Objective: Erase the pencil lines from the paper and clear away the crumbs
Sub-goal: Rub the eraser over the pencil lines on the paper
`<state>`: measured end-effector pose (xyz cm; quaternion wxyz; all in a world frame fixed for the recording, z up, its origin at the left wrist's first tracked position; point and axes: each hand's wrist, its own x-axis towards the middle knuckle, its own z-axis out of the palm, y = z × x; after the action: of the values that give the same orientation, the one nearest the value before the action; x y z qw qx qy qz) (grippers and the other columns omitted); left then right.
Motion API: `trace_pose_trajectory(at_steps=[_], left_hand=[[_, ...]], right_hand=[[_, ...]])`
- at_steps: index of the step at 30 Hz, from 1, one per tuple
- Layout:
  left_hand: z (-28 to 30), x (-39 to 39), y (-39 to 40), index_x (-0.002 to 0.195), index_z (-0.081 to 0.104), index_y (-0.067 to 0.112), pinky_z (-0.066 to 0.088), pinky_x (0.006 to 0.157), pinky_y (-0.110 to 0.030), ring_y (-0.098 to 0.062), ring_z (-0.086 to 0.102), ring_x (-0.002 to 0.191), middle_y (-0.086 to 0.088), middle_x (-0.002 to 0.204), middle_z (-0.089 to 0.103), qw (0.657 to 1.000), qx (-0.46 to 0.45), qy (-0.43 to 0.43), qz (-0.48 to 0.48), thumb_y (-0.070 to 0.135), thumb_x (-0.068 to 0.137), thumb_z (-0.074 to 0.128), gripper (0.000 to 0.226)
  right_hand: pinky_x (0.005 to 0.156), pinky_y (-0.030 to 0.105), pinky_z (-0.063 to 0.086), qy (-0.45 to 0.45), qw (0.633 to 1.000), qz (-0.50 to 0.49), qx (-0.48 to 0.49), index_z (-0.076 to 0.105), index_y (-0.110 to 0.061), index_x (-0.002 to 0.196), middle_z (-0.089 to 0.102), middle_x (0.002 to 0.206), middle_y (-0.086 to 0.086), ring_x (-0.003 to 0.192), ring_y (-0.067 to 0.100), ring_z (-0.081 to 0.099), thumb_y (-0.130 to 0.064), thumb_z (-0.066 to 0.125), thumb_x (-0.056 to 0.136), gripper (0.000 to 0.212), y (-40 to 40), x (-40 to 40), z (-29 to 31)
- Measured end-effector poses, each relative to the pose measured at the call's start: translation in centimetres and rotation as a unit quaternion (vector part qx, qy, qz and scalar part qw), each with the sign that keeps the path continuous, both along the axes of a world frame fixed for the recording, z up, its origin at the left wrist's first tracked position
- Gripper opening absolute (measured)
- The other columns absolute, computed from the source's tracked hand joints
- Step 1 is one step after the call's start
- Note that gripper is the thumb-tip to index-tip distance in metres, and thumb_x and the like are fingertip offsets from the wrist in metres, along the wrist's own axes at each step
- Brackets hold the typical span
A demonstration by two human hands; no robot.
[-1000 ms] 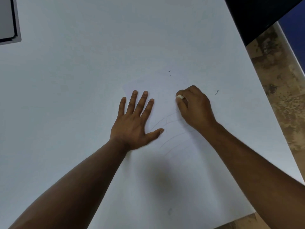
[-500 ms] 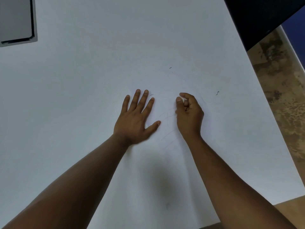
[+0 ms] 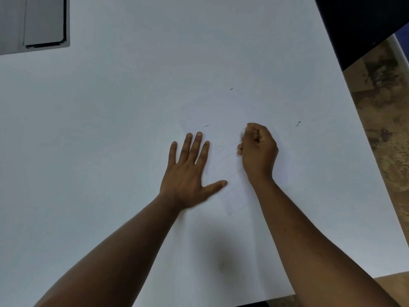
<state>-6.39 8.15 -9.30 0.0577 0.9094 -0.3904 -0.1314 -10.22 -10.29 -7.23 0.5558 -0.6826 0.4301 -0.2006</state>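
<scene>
The right hand (image 3: pixel 259 151) is curled into a loose fist, pinching a small white eraser (image 3: pixel 244 130) at its fingertips and pressing it to the paper (image 3: pixel 276 218). The left hand (image 3: pixel 190 173) lies flat, fingers spread and straight, palm down on the sheet just left of the faint pencil lines (image 3: pixel 225 156), holding nothing.

The step in hand looks like rubbing out those curved lines, which run between the two hands and down toward the right wrist. To do it well, the flat hand should bear down firmly close to the rubbed patch so the sheet does not buckle, and the strokes should be short and directed away from that hand. Several lines remain, so the job seems only partly done; dark crumbs (image 3: pixel 298 123) lie scattered beyond the hands and will need sweeping off.

Most of the eraser is hidden inside the fist. The paper's edges barely stand out from the white table (image 3: pixel 88 129), and the lines are very faint.
</scene>
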Motion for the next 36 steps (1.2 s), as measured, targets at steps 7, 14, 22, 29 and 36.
trace_pose_trajectory(at_steps=[7,14,22,29,36], left_hand=[[-0.2,-0.1,-0.1,0.165,0.003,0.012,0.000,0.126,-0.059,-0.024,-0.018,0.158,-0.006,0.173,-0.012,1.000,-0.002,-0.012,0.008,0.089,0.089,0.018,0.110],[-0.7,0.0,0.1,0.165,0.008,0.011,-0.001,0.127,-0.058,-0.026,-0.013,0.159,-0.008,0.173,-0.007,1.000,-0.018,-0.025,-0.001,0.084,0.090,0.019,0.105],[-0.3,-0.1,-0.1,0.165,0.002,0.012,-0.002,0.126,-0.058,-0.024,-0.019,0.158,-0.006,0.173,-0.013,1.000,-0.002,-0.019,0.012,0.090,0.088,0.018,0.111],[-0.3,-0.1,-0.1,0.165,0.004,0.011,-0.001,0.126,-0.058,-0.024,-0.018,0.158,-0.006,0.173,-0.012,1.000,-0.006,-0.018,0.009,0.088,0.089,0.019,0.109],[-0.4,-0.1,0.1,0.165,0.006,0.010,-0.002,0.127,-0.058,-0.025,-0.015,0.159,-0.007,0.173,-0.009,1.000,-0.012,-0.021,0.008,0.087,0.089,0.021,0.109]], right_hand=[[0.068,0.034,0.059,0.021,0.989,0.123,-0.084,0.072,-0.017,0.104,0.065,0.072,-0.012,0.065,0.012,0.065,-0.022,0.063,0.096,0.013,0.7,-1.1,0.1],[0.062,0.030,0.049,0.024,0.858,0.383,-0.342,0.071,-0.010,0.100,0.059,0.080,0.003,0.067,0.016,0.055,-0.016,0.059,0.095,0.014,3.7,-2.4,-0.5],[0.061,0.032,0.049,0.074,0.868,0.289,-0.397,0.071,-0.004,0.096,0.060,0.082,0.011,0.068,0.027,0.059,-0.017,0.056,0.094,0.020,-0.5,-1.1,-0.7],[0.059,0.030,0.047,0.062,0.849,0.332,-0.406,0.070,-0.007,0.093,0.060,0.078,0.008,0.065,0.023,0.058,-0.026,0.043,0.097,0.034,2.1,-1.8,-0.7],[0.056,0.028,0.042,0.082,0.865,0.281,-0.406,0.069,-0.007,0.086,0.059,0.075,0.008,0.062,0.025,0.057,-0.025,0.043,0.096,0.033,3.1,-1.7,-0.9]])
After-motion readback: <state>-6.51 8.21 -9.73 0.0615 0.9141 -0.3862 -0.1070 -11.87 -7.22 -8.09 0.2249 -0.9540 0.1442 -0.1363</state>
